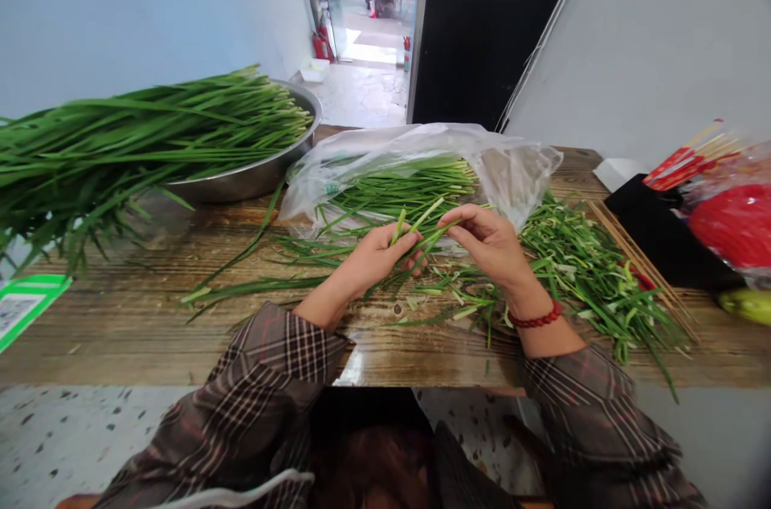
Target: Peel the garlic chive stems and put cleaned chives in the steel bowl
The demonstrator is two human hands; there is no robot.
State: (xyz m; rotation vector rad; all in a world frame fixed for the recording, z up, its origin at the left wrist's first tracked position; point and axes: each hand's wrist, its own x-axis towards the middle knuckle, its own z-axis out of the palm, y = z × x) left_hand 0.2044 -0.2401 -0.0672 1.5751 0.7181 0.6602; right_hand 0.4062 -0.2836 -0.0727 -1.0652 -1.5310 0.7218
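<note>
My left hand [385, 250] is closed around a few garlic chives [429, 212], their pale stem ends poking up past the thumb. Thumb and forefinger of my right hand [482, 236] pinch a green blade from the same few stems. Just beyond both hands, a clear plastic bag [506, 164] lies open over a bundle of chives [403, 186]. A heap of trimmed leaf scraps [584, 272] spreads on the table to the right of my right hand. Loose chives [259, 284] lie by my left forearm.
A steel basin [253, 174] at the left back holds a large pile of chives [157, 128]. Thin sticks [642, 268] and a black box [668, 228] stand at the right of the wooden table [138, 324]. A green-edged code card [30, 307] sits at far left.
</note>
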